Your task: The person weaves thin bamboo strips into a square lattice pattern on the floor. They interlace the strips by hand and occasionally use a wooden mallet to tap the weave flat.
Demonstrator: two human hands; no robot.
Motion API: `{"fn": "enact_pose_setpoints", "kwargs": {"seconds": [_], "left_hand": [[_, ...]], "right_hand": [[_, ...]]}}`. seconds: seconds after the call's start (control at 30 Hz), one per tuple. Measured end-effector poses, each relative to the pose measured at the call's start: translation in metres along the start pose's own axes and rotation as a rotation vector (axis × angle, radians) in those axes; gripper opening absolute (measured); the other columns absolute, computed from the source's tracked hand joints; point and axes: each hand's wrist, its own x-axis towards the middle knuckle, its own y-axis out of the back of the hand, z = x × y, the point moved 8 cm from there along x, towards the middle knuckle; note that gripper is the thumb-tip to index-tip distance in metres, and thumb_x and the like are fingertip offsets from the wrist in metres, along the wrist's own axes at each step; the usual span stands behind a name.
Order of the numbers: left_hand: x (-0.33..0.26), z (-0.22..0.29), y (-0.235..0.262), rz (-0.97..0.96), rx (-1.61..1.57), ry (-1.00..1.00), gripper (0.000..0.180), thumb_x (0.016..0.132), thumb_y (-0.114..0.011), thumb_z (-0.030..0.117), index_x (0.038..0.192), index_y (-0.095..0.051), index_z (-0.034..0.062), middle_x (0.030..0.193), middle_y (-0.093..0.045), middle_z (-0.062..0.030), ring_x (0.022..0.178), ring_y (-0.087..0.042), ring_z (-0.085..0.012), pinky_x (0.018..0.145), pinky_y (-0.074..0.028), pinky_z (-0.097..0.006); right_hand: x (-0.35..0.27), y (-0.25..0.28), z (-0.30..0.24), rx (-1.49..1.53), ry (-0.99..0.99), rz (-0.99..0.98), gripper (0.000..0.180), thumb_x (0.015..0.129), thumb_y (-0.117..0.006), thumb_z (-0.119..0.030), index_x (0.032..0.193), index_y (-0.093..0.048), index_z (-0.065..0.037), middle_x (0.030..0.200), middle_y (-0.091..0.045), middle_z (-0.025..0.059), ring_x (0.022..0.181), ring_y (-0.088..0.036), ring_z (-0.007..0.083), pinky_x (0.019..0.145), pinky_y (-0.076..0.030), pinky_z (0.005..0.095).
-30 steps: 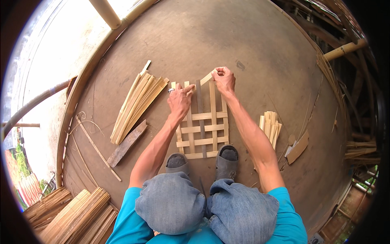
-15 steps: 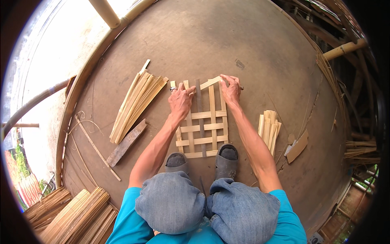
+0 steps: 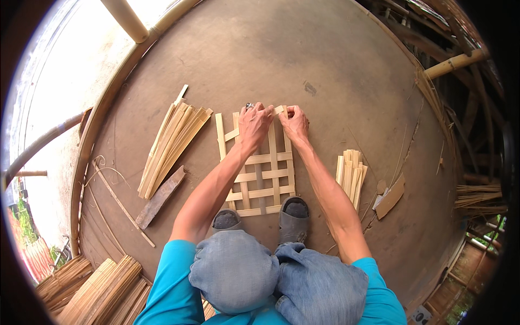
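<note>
A partly woven panel of flat bamboo strips (image 3: 269,158) lies on the floor in front of my sandalled feet, its lower crosswise strips laced through the upright ones. One loose crosswise bamboo strip (image 3: 279,110) slants over the far part of the panel. My left hand (image 3: 255,129) is closed over this strip near its middle and hides part of it. My right hand (image 3: 296,127) pinches near the strip's right end, beside the top of the right-hand uprights. A darker upright strip (image 3: 260,187) runs down the panel's middle.
A bundle of long bamboo strips (image 3: 172,146) lies left of the panel, beside a dark flat wooden piece (image 3: 161,197). Shorter strips (image 3: 351,174) and a brown flat scrap (image 3: 390,197) lie to the right. More bundles (image 3: 100,290) sit at the lower left.
My left hand has moved right along the panel's far side, onto the slanted strip. My right hand has drawn in closer to it, and the strip now reaches further left.
</note>
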Motion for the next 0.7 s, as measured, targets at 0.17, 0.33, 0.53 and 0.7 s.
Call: {"fn": "enact_pose_setpoints", "kwargs": {"seconds": [0.17, 0.33, 0.53, 0.7], "left_hand": [[0.001, -0.001, -0.010, 0.002, 0.035, 0.063, 0.019, 0.095, -0.074, 0.028, 0.110, -0.081, 0.0198, 0.098, -0.072, -0.0103, 0.093, -0.068, -0.0287, 0.087, -0.049, -0.043], [0.003, 0.002, -0.008, -0.015, 0.027, 0.086, 0.017, 0.094, -0.075, 0.027, 0.107, -0.080, 0.0186, 0.097, -0.071, -0.0110, 0.092, -0.068, -0.0287, 0.087, -0.048, -0.044], [-0.001, 0.002, -0.005, 0.116, 0.025, 0.062, 0.015, 0.093, -0.075, 0.025, 0.105, -0.079, 0.0166, 0.098, -0.069, -0.0108, 0.091, -0.067, -0.0288, 0.087, -0.048, -0.044], [-0.002, 0.001, -0.012, 0.151, 0.017, 0.060, 0.014, 0.095, -0.071, 0.024, 0.100, -0.073, 0.0116, 0.099, -0.068, -0.0113, 0.091, -0.067, -0.0293, 0.088, -0.047, -0.044]], "right_hand": [[0.000, -0.002, 0.000, -0.005, -0.023, -0.028, 0.039, 0.086, -0.076, -0.034, 0.107, -0.067, -0.003, 0.097, -0.077, 0.0176, 0.092, -0.074, 0.0371, 0.086, -0.057, 0.0479], [-0.002, 0.001, -0.003, -0.008, -0.042, -0.004, 0.038, 0.086, -0.077, -0.035, 0.101, -0.066, -0.003, 0.094, -0.076, 0.0190, 0.091, -0.074, 0.0385, 0.086, -0.056, 0.0490], [-0.002, 0.001, -0.008, -0.044, -0.019, 0.023, 0.040, 0.088, -0.076, -0.038, 0.096, -0.065, -0.001, 0.089, -0.075, 0.0212, 0.088, -0.072, 0.0419, 0.083, -0.055, 0.0528], [-0.001, -0.002, -0.010, -0.137, -0.015, 0.023, 0.040, 0.090, -0.073, -0.040, 0.096, -0.065, -0.001, 0.092, -0.074, 0.0233, 0.090, -0.071, 0.0435, 0.083, -0.054, 0.0544]]}}
